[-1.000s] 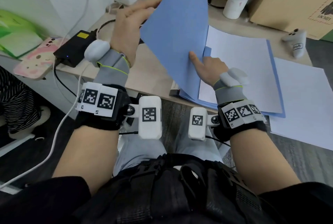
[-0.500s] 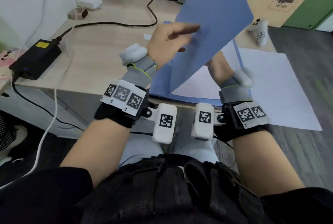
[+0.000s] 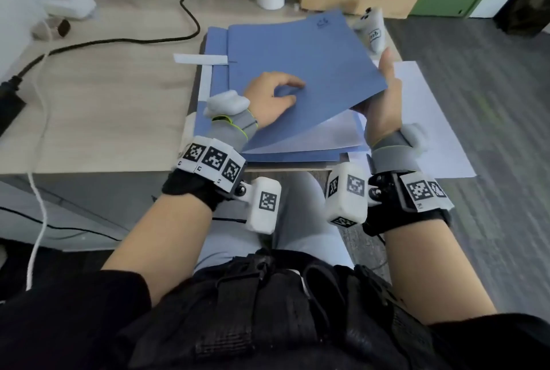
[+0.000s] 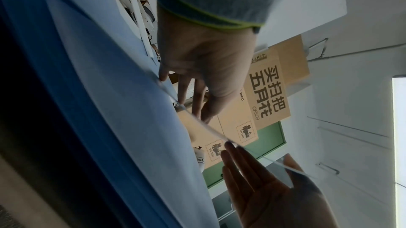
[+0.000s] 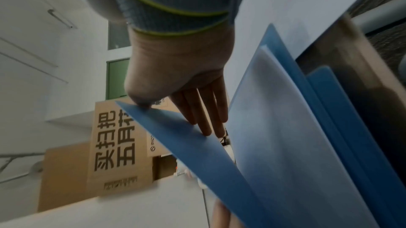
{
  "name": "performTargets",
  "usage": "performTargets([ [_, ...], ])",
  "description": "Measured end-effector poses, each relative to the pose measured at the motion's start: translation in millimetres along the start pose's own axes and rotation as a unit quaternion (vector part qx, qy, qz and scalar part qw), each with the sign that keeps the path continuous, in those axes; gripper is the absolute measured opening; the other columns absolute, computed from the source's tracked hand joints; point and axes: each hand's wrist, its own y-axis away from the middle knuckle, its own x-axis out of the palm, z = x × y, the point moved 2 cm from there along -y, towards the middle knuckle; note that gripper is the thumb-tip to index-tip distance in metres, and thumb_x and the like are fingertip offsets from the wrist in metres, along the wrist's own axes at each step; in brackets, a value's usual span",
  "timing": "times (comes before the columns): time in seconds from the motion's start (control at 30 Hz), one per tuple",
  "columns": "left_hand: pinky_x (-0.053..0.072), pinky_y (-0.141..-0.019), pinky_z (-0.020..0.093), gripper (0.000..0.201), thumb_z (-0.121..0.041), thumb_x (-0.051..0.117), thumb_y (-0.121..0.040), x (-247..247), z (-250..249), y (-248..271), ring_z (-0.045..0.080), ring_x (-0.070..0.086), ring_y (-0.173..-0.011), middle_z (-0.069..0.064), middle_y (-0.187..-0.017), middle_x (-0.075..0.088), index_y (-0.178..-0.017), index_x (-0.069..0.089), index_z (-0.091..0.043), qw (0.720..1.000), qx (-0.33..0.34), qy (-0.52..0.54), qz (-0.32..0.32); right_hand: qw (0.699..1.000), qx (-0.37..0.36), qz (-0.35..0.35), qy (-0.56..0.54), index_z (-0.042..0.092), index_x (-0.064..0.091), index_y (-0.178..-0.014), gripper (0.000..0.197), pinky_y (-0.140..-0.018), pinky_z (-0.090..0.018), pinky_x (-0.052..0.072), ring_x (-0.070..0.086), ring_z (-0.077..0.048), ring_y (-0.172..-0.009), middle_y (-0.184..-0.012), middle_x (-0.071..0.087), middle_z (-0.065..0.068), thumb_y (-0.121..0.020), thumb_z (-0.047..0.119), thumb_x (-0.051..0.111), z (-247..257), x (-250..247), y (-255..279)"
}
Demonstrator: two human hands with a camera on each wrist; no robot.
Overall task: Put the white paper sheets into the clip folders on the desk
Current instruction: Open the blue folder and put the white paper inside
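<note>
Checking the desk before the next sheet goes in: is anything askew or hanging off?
Yes. A loose white sheet right of the blue folders juts out past the desk edge over the floor. The top folder's cover stands half raised, the right hand holding its edge.

Pale wooden desk point(image 3: 98, 119); grey carpet floor point(image 3: 491, 96)

Blue folder cover point(image 3: 303, 51) over white sheets point(image 3: 327, 134) (black-and-white checker tags point(image 3: 211, 158) on wrists), tan desk point(image 3: 104, 96).
</note>
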Motion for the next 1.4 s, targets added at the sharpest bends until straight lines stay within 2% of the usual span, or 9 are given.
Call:
performTargets([
  [0.13, 0.03, -0.101, 0.015, 0.034, -0.005, 0.057, -0.087, 13, 7, -7, 0.017, 0.049, -0.127, 0.003, -0.131, 0.059, -0.119, 0.063, -0.012, 0.999, -0.026, -0.032, 0.02, 0.999, 0.008, -0.031, -0.004, 0.011, 0.063, -0.076, 0.017, -0.061, -0.025, 0.05, 0.053, -0.016, -0.067, -0.077, 0.057, -0.005, -0.083, 0.026, 0.057, -12, -24, -3],
  [0.23, 0.033, -0.105, 0.021, 0.034, -0.012, 0.059, -0.086, 16, 14, -10, 0.016, 0.049, -0.128, 0.0, -0.13, 0.06, -0.119, 0.063, -0.018, 0.997, -0.056, -0.052, 0.022, 0.998, 0.022, -0.06, 0.029, 0.01, 0.068, -0.087, 0.022, -0.051, -0.017, 0.046, 0.054, -0.01, -0.055, -0.072, 0.061, -0.002, -0.069, 0.017, 0.058, -18, -35, -5],
  [0.4, 0.034, -0.102, 0.021, 0.033, -0.017, 0.059, -0.087, 14, 20, -14, 0.015, 0.05, -0.126, -0.003, -0.129, 0.061, -0.119, 0.063, -0.023, 0.993, -0.087, -0.08, 0.02, 0.991, 0.032, -0.081, 0.101, 0.005, 0.065, -0.093, 0.014, -0.051, -0.019, 0.048, 0.06, -0.01, -0.05, -0.076, 0.067, -0.008, -0.083, 0.003, 0.056, -26, -43, -13],
  [0.53, 0.033, -0.101, 0.018, 0.031, -0.017, 0.058, -0.088, 8, 21, -17, 0.013, 0.052, -0.124, -0.004, -0.128, 0.061, -0.118, 0.064, -0.023, 0.993, -0.089, -0.074, 0.038, 0.968, -0.005, -0.111, 0.227, 0.008, 0.069, -0.104, 0.026, -0.071, -0.032, 0.056, 0.068, -0.018, -0.073, -0.093, 0.071, -0.008, -0.08, 0.013, 0.06, -26, -38, -26],
  [0.63, 0.033, -0.099, 0.016, 0.03, -0.014, 0.059, -0.087, 5, 21, -20, 0.013, 0.054, -0.121, -0.003, -0.125, 0.064, -0.116, 0.065, -0.02, 0.994, -0.082, -0.06, 0.043, 0.916, -0.035, -0.065, 0.394, 0.015, 0.061, -0.122, 0.041, -0.088, -0.027, 0.047, 0.063, -0.018, -0.103, -0.12, 0.065, -0.002, -0.082, 0.024, 0.06, -20, -21, -35],
  [0.87, 0.034, -0.095, 0.01, 0.033, -0.006, 0.058, -0.087, -6, 22, -20, 0.013, 0.058, -0.119, 0.005, -0.123, 0.065, -0.12, 0.061, -0.01, 0.994, -0.074, -0.018, 0.075, 0.78, 0.034, 0.058, 0.622, 0.011, 0.011, -0.15, 0.081, -0.112, -0.045, 0.019, 0.015, -0.035, -0.142, -0.148, 0.031, -0.021, -0.09, 0.05, 0.049, -48, 22, -76],
  [1.13, 0.032, -0.092, 0.013, 0.037, -0.008, 0.053, -0.089, -55, 43, -32, 0.02, 0.051, -0.124, 0.005, -0.131, 0.058, -0.124, 0.06, -0.016, 0.984, -0.13, -0.122, -0.007, 0.84, 0.064, -0.022, 0.539, 0.005, 0.039, -0.131, 0.07, -0.088, -0.035, 0.039, 0.05, -0.033, -0.116, -0.13, 0.044, -0.016, -0.078, 0.038, 0.069, -42, 34, -86],
  [1.27, 0.034, -0.072, 0.028, 0.021, -0.003, 0.045, -0.086, -84, 61, -47, 0.037, 0.054, -0.098, 0.016, -0.094, 0.058, -0.074, 0.051, -0.019, 0.957, -0.162, -0.239, -0.015, 0.853, 0.048, -0.037, 0.518, 0.011, 0.045, -0.123, 0.061, -0.076, -0.03, 0.032, 0.054, -0.033, -0.109, -0.123, 0.049, -0.014, -0.074, 0.034, 0.072, -37, 33, -87],
  [1.4, 0.029, -0.098, 0.039, 0.026, -0.003, 0.039, -0.086, -100, 77, -50, 0.036, 0.052, -0.097, 0.015, -0.116, 0.061, -0.098, 0.059, -0.015, 0.936, -0.203, -0.289, -0.012, 0.87, 0.027, -0.047, 0.49, 0.017, 0.04, -0.134, 0.057, -0.078, -0.032, 0.034, 0.052, -0.031, -0.114, -0.129, 0.049, -0.011, -0.083, 0.026, 0.063, -33, 31, -82],
])
